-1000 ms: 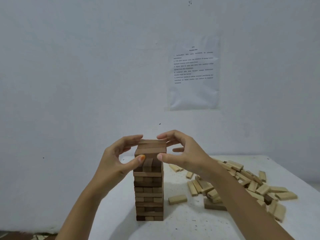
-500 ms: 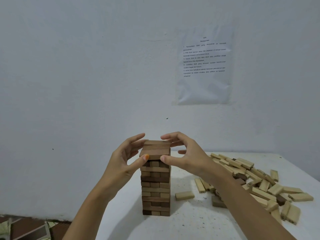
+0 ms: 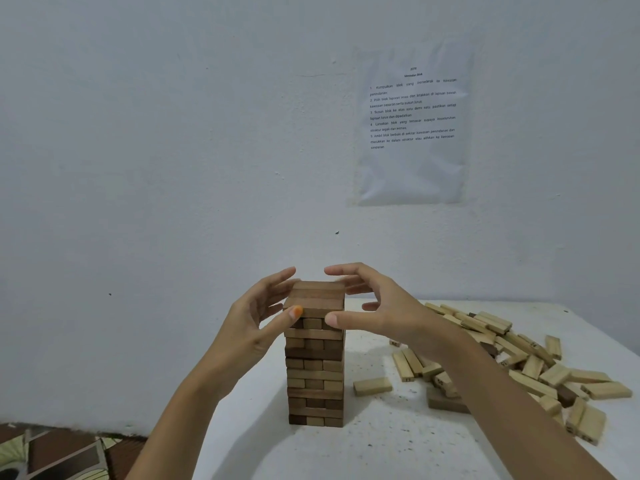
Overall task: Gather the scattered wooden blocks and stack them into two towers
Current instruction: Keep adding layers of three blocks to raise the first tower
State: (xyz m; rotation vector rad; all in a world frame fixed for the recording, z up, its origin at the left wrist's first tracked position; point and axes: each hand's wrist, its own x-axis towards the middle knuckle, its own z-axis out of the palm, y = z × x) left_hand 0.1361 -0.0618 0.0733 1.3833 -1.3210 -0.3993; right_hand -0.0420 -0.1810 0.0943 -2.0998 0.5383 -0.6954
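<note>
The left hand [image 3: 254,327] is flanking the tower [image 3: 315,375] standing on the desk [image 3: 381,448], fingers spread nearly straight, thumb touching the top layer [image 3: 317,301]. The right hand [image 3: 381,313] is arching loosely opposite, thumb seemingly brushing the front, holding nothing. Loose blocks [image 3: 519,362] are lying heaped rightward.

Plain room: white wall [image 3: 173,133], taped instruction sheet [image 3: 412,126].
</note>
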